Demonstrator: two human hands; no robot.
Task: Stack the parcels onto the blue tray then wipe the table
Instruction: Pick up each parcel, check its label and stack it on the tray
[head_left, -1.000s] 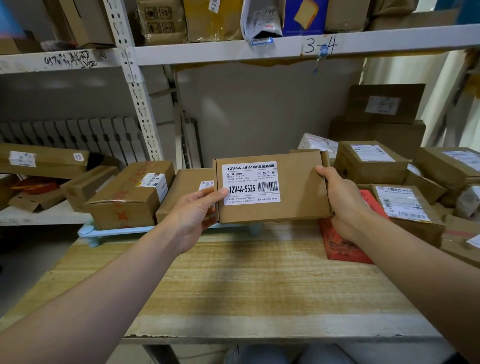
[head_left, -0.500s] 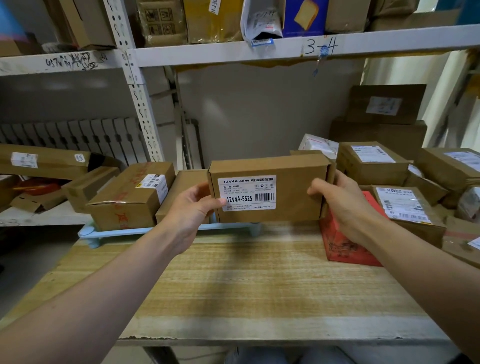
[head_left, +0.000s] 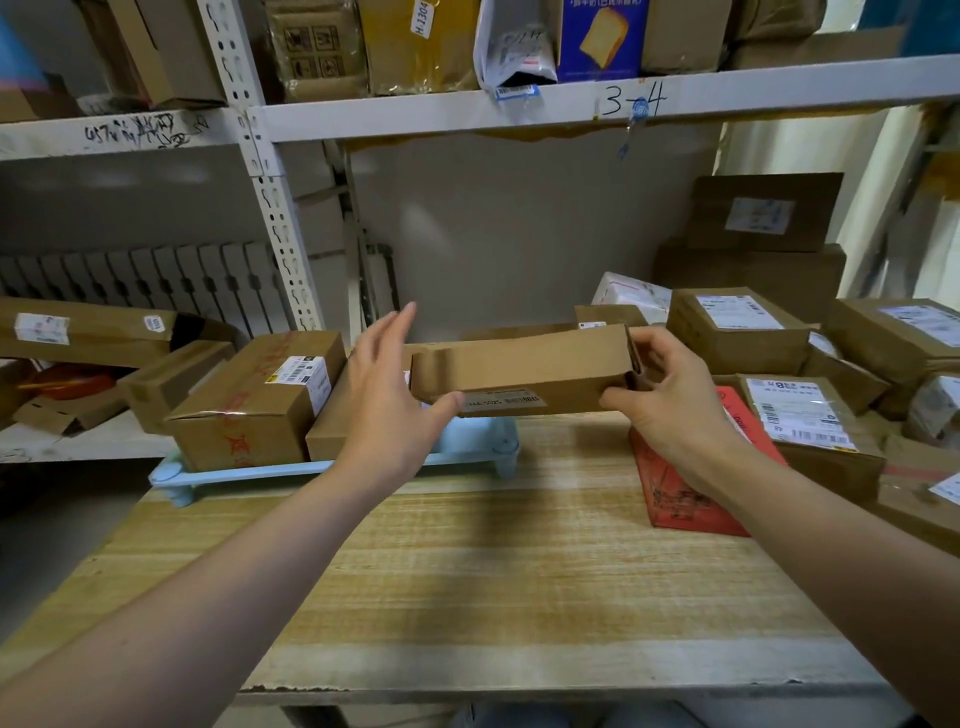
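Wooden table (head_left: 467, 561) before shelving: a flat box (head_left: 524, 371) is held level above the blue tray (head_left: 291, 470). Right hand (head_left: 665, 400) grips its right end; left hand (head_left: 387, 400), fingers spread, touches its left edge by the thumb. Two boxes (head_left: 254, 400) sit on the tray.

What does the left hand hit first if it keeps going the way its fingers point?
Probably nothing close: the left hand points up and away, beside the held cardboard parcel; beyond is the grey back panel. Depth unclear.

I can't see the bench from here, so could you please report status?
Right hand grips flat parcel; left hand open, thumb under it. Parcel above blue tray, not down. Two boxes already on tray.
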